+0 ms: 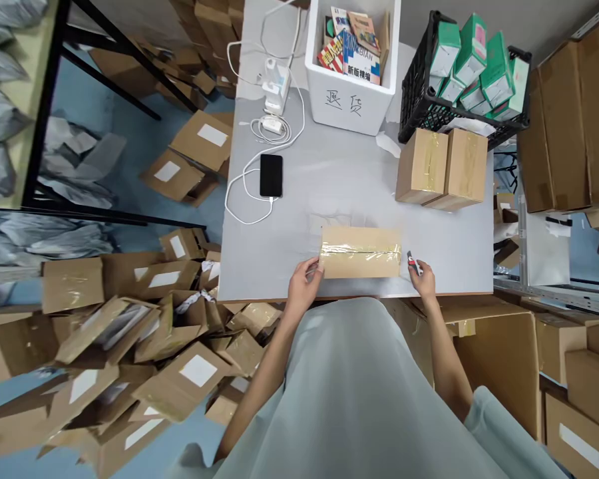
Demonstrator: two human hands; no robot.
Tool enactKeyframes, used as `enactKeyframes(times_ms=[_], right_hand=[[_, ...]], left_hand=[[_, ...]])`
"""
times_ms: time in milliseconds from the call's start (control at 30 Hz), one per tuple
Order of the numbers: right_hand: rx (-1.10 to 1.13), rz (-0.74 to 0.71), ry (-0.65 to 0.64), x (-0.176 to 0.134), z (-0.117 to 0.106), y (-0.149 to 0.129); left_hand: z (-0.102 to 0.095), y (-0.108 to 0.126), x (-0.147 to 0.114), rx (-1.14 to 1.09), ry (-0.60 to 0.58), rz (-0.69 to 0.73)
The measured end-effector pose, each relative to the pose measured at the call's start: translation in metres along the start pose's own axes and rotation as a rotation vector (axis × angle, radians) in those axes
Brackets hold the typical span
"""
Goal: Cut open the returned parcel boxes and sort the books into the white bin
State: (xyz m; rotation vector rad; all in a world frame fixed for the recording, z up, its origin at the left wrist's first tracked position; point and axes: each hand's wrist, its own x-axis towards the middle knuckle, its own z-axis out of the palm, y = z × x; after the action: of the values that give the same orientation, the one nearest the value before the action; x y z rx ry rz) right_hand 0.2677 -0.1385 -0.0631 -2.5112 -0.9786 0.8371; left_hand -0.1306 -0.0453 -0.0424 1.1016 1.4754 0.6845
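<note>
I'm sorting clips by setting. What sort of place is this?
Most likely a parcel-handling workroom, perhaps for returns: opened cartons lie heaped on the floor, a white box is marked 退货 (returns), and the right hand holds a box cutter beside a taped carton.

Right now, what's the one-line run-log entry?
left hand: touching taped carton, left end | right hand: holding cutter, near carton's right end | carton: on table

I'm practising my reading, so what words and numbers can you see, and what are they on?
"退货": handwritten on the white foam bin.
"新版精编" and "BIAN": on the blue-and-white book.
Too small or blurred: the red-and-yellow book, the green boxes and the white labels.
I see none on the taped cardboard box.
</note>
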Motion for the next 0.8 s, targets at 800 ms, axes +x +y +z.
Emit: enactKeyframes(times_ms=[800], right_hand=[[0.468, -0.050, -0.049, 0.010, 0.028, -0.046]], left_hand=[[-0.006, 0.009, 0.045, 0.137, -0.147, 0.024]])
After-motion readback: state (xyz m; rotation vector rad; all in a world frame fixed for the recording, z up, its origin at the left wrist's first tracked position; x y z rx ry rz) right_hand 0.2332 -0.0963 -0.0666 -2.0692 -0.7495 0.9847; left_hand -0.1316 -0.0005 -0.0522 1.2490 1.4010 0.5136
